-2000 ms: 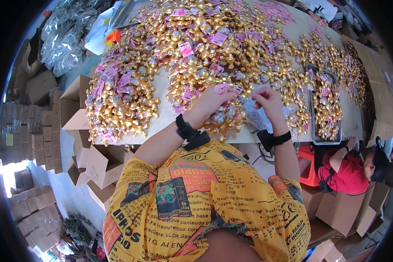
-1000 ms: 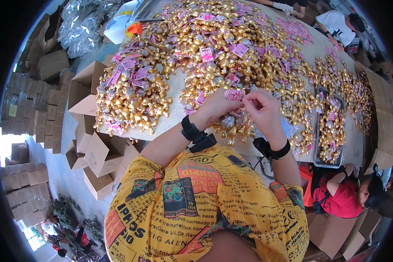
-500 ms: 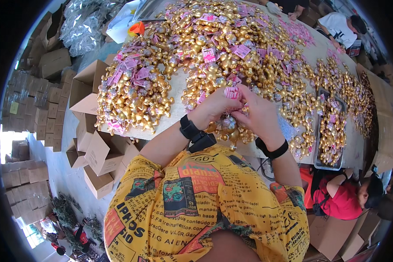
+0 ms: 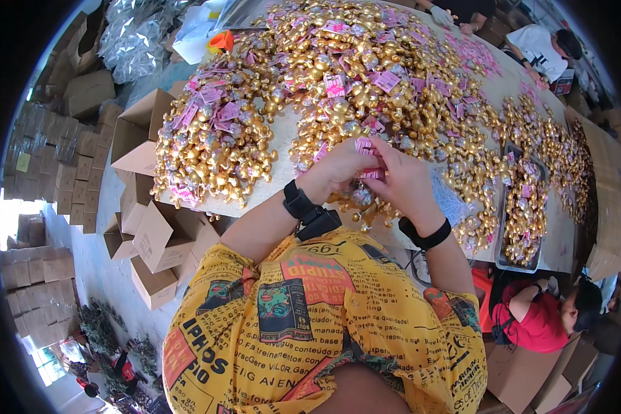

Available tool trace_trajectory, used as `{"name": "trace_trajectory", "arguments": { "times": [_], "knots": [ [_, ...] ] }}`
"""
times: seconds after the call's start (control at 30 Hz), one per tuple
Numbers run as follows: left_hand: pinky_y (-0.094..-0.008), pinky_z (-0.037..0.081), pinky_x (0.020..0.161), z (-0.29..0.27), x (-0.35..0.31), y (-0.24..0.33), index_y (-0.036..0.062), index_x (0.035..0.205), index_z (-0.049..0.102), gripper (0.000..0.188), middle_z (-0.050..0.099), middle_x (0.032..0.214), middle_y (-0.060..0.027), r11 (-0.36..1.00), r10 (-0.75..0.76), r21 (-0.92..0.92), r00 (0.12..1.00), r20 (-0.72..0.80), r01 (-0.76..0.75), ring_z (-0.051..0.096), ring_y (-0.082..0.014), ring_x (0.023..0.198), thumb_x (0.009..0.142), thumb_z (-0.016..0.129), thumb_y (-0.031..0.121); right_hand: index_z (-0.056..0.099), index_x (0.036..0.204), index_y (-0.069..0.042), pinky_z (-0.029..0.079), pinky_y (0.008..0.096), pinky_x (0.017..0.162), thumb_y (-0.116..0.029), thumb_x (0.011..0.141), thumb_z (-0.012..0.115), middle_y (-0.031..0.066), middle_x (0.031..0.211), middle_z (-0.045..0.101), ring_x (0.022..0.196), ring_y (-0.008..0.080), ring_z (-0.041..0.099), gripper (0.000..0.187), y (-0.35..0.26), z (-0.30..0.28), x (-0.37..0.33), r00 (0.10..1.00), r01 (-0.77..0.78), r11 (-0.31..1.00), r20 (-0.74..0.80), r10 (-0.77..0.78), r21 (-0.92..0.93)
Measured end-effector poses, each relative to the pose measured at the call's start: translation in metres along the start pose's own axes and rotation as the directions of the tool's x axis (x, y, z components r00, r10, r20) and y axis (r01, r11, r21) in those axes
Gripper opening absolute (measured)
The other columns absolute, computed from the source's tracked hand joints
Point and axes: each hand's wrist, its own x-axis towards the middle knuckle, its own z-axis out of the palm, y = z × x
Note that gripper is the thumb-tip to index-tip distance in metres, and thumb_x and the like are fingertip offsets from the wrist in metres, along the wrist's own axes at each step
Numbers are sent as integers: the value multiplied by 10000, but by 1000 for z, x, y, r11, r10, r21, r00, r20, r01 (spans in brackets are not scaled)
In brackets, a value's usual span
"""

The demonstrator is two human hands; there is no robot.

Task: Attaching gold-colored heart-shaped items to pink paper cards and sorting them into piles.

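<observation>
The tabletop (image 4: 285, 146) is cut off beyond both hands at the upper rim; its near edge runs just on the body side of them, partly covered by the forearms. A bare strip lies to the left of the left hand and reaches that edge. The main heap of gold baubles (image 4: 366, 65) rises right beyond both hands, its lower layers buried. A side heap (image 4: 214, 155) stands well to the left of the left hand, past the bare strip, spilling to the near edge. Below it, cardboard boxes (image 4: 162, 238) gape off the table's edge. A metal tray (image 4: 519, 268) sits well to the right of the right hand, its floor hidden under baubles. Crumpled clear plastic (image 4: 450, 196) lies just beside the right hand, narrowing the room there. The left hand (image 4: 345, 165) and right hand (image 4: 407, 176) meet, both pinching a small pink card (image 4: 366, 146) between them, its lower part masked by fingers. A clear ball (image 4: 361, 194) shows just under the hands; whether it joins the card cannot be told.
</observation>
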Motion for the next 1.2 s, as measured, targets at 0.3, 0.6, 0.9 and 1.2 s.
{"name": "trace_trajectory", "arguments": {
  "times": [0.3,0.6,0.9,1.2],
  "knots": [
    [-277,530,643,-7,-4,2,-9,957,610,178,626,796,-68,993,-58,-106,997,-42,53,611,-145,664,780,605,5,451,1242,-58,436,282,593,-31,825,513,54,683,467,617,157,533,422,-7,-16,1,981,-182,777,63,181,603],
    [-280,524,629,-17,-6,-1,12,943,609,166,632,787,-61,998,-27,-54,999,-24,25,621,-142,687,792,647,68,461,1208,-64,436,286,598,4,843,452,78,687,501,620,177,538,371,-4,-11,2,980,-192,843,53,192,503],
    [-261,492,605,-11,-7,3,12,865,633,94,626,747,-48,1000,-13,-14,998,-69,12,598,-128,656,778,645,45,621,830,-33,431,304,515,-34,758,615,98,726,568,593,243,556,72,-2,-13,5,972,-11,969,-225,68,246],
    [-254,496,624,-2,-6,5,2,864,633,118,637,774,-59,999,-17,-34,995,-97,14,617,-141,684,746,637,11,616,845,-52,447,321,514,-3,705,661,81,718,571,598,244,560,156,3,0,9,886,193,976,-445,-129,101]
  ]
}}
